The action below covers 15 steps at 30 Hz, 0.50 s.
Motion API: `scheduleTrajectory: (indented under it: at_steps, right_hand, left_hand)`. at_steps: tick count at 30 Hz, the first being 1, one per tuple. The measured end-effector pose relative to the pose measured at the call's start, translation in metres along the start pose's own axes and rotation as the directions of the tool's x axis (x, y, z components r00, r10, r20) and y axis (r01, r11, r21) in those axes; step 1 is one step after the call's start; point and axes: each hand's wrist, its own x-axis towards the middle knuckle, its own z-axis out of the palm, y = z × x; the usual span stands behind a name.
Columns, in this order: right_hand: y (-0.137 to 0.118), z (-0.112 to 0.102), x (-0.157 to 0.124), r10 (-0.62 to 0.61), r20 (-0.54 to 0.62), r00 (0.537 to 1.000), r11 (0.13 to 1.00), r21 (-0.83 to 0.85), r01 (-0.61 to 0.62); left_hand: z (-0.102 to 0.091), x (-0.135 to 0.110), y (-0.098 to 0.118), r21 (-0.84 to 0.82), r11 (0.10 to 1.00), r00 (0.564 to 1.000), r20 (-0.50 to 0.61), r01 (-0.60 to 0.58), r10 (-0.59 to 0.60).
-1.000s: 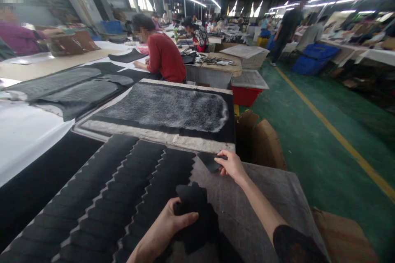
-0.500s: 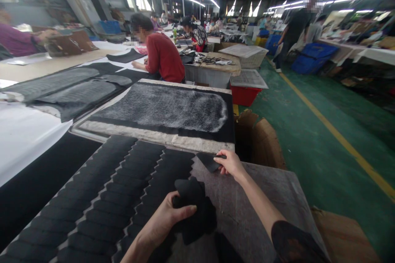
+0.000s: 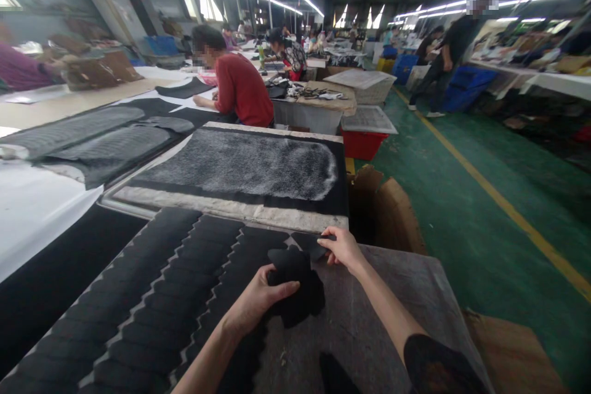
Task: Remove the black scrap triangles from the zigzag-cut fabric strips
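A loose stack of dark cut pieces (image 3: pixel 298 292), which look like fabric or thin leather, is gripped between the thumb and fingers of my left hand (image 3: pixel 258 298). My right hand (image 3: pixel 340 247) pinches the edge of a single dark piece (image 3: pixel 307 243) at the far edge of the table, beside the end of a row. To the left, overlapping dark pieces (image 3: pixel 152 295) lie in several long rows with jagged edges. The greyish tabletop (image 3: pixel 369 301) shows under and right of my hands. Another dark shape (image 3: pixel 339 375) lies at the near edge.
Beyond my table is a board with a black sheet (image 3: pixel 249 163) bearing a whitish patch. A person in red (image 3: pixel 242 86) leans over the table behind it. A cardboard box (image 3: pixel 397 215) stands at the right, near a red bin (image 3: pixel 364 143). Someone walks in the aisle.
My left hand has moved up and slightly right with the stack, closer to my right hand. The right hand still pinches its piece, almost in place. The person in the aisle has shifted.
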Motion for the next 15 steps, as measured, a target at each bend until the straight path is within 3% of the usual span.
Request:
scheduleTrajectory:
  at_steps: [11, 15]
  right_hand:
    - [0.001, -0.001, 0.003, 0.037, 0.016, 0.999, 0.999, -0.029, -0.037]
    - [-0.008, -0.003, -0.007, 0.028, -0.021, 0.999, 0.991, -0.134, -0.031]
  left_hand:
    - [0.0, 0.022, 0.0, 0.051, 0.998, 0.995, 0.09, -0.045, 0.04]
    - [0.002, 0.026, 0.001, 0.05, 0.999, 0.998, 0.064, -0.015, 0.012]
